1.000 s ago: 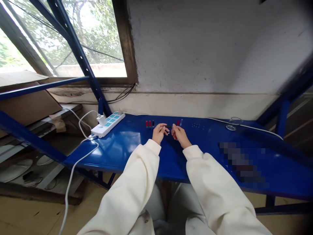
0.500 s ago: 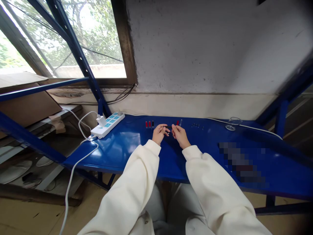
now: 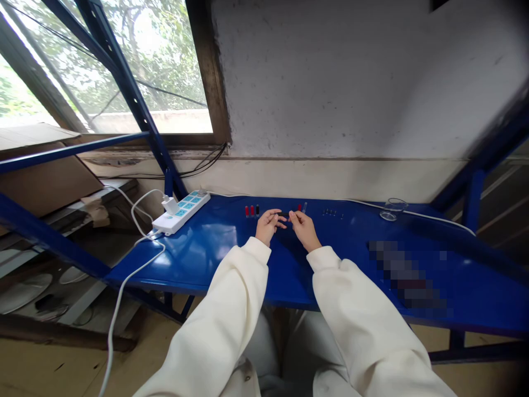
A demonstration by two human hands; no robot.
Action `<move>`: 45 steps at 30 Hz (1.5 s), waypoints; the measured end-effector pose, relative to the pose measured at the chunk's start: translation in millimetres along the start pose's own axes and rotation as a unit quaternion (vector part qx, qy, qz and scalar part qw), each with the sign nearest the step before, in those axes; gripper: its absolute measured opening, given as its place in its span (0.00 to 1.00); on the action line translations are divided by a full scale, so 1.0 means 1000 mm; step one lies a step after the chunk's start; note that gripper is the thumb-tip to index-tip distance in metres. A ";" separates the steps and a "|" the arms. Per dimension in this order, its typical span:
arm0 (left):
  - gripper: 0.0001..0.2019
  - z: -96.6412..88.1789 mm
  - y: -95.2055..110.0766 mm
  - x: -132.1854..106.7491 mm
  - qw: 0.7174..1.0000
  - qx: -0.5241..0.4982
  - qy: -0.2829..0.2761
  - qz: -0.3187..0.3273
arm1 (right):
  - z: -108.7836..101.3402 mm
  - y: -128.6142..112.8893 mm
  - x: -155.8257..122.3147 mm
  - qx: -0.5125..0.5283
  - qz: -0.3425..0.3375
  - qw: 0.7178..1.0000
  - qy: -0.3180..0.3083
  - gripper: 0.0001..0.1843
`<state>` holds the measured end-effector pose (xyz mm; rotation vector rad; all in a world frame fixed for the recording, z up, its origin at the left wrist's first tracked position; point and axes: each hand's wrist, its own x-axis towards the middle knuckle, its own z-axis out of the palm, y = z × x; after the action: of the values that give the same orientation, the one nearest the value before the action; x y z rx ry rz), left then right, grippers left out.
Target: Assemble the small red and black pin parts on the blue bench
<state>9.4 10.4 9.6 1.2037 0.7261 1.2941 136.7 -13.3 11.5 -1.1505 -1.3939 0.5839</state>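
Between my two hands is a slim black rod-shaped piece, held level above the blue tabletop. My left hand pinches its left end, and my right hand grips the right end with thumb and fingers. Its exact kind is too small to make out. Left of my hands stand two small red cylinders and a black one. Just behind my right hand are a red piece and a clear piece. Several tiny metallic bits lie to the right.
A white power strip with a plug and cable lies at the left of the blue table. A clear glass dish sits at the back right. A blurred-out dark object lies on the right. Blue frame posts flank the table.
Both hands stay almost in place on the black piece, with only slight finger movement. The whole view has shifted very slightly.
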 end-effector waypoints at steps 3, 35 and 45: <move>0.18 0.000 0.002 -0.002 1.000 -0.007 -0.024 -0.008 | -0.001 0.002 0.000 0.018 0.011 1.000 -0.006 0.22; 0.16 -0.002 0.004 -0.002 0.996 -0.055 0.035 -0.053 | 0.002 -0.008 -0.005 -0.082 -0.049 0.995 0.008 0.21; 0.16 -0.002 0.009 -0.003 0.996 -0.058 0.034 -0.061 | 0.001 -0.011 -0.007 -0.109 -0.080 0.991 0.006 0.18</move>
<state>4.0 6.6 16.7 1.0110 0.7524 1.2637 131.9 -23.3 17.5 -1.1979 -1.5523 0.3156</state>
